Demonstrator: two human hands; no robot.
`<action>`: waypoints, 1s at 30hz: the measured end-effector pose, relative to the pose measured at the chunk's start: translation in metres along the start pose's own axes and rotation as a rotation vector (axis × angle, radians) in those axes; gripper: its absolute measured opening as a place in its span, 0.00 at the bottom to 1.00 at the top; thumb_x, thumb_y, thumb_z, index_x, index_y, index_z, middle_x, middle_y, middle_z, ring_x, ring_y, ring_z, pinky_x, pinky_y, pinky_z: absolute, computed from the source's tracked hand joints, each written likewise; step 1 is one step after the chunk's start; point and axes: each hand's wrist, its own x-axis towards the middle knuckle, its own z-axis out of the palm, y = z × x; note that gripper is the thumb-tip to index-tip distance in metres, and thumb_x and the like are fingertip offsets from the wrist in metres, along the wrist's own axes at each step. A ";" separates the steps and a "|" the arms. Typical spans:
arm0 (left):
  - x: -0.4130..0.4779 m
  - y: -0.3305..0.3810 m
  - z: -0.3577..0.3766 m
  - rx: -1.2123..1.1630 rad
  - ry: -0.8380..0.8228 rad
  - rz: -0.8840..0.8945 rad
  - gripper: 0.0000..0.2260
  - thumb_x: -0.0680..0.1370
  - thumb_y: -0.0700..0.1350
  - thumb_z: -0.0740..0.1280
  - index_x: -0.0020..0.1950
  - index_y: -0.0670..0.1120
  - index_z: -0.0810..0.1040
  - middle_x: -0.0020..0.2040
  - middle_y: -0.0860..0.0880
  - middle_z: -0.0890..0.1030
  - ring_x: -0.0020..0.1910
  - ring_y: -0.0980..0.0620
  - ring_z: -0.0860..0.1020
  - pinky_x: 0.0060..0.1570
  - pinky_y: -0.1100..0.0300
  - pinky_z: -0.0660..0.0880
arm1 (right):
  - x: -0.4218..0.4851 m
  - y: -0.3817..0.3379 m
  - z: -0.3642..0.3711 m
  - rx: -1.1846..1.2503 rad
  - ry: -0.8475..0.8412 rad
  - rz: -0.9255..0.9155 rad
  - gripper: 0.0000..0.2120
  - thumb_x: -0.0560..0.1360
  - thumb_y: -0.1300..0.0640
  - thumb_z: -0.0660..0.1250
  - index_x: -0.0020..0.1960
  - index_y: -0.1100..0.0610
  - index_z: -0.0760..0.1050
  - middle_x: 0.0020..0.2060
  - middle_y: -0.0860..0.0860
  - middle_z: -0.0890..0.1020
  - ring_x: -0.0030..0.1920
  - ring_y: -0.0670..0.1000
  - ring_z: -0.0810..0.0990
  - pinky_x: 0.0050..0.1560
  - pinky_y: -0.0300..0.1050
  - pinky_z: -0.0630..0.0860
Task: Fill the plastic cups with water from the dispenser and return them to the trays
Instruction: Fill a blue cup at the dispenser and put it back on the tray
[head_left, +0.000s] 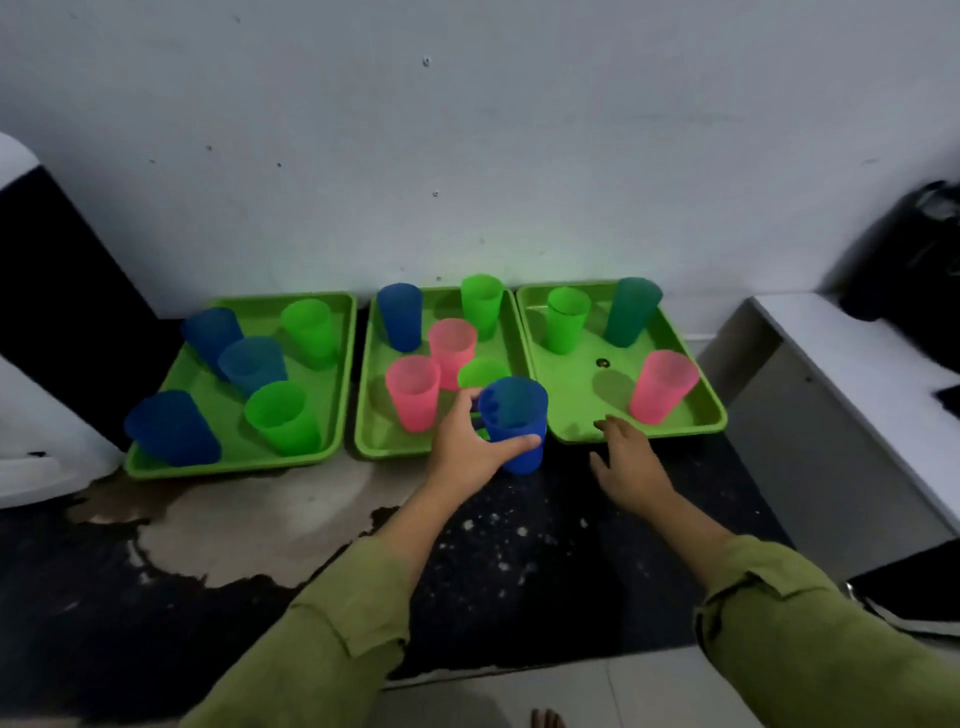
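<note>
Three green trays stand side by side against the wall: a left tray (332, 364), a middle tray (371, 415) and a right tray (576, 410). Each carries upright plastic cups in blue, green and pink. My left hand (465, 449) grips a blue cup (517, 421) at the front right corner of the middle tray, thumb on its near side. My right hand (626, 465) hovers with fingers spread, its fingertips at the front edge of the right tray, holding nothing. A pink cup (662, 387) stands just beyond it.
A white and black appliance (47, 322), possibly the dispenser, stands at the left edge. A white ledge (852, 374) with a dark object (919, 249) on it rises at the right. The dark floor before the trays has a pale worn patch (270, 514).
</note>
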 end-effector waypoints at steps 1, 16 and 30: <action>0.006 0.004 0.013 -0.009 0.012 -0.007 0.30 0.59 0.51 0.81 0.55 0.51 0.71 0.51 0.58 0.76 0.47 0.67 0.75 0.41 0.78 0.70 | 0.005 0.012 -0.001 -0.060 -0.028 -0.036 0.26 0.76 0.55 0.62 0.71 0.62 0.62 0.71 0.61 0.64 0.72 0.58 0.62 0.73 0.47 0.57; 0.094 0.009 0.135 0.139 0.123 -0.167 0.34 0.61 0.44 0.80 0.64 0.46 0.69 0.58 0.49 0.76 0.56 0.50 0.74 0.53 0.62 0.70 | 0.029 0.081 0.008 -0.253 -0.098 -0.310 0.31 0.74 0.55 0.59 0.75 0.56 0.55 0.72 0.52 0.64 0.72 0.52 0.60 0.75 0.53 0.47; 0.096 -0.003 0.155 0.213 0.110 -0.194 0.34 0.63 0.43 0.78 0.65 0.47 0.67 0.60 0.49 0.75 0.56 0.52 0.73 0.53 0.64 0.67 | 0.025 0.096 0.002 -0.047 0.057 -0.391 0.26 0.68 0.65 0.65 0.66 0.63 0.71 0.60 0.60 0.76 0.61 0.60 0.74 0.70 0.53 0.64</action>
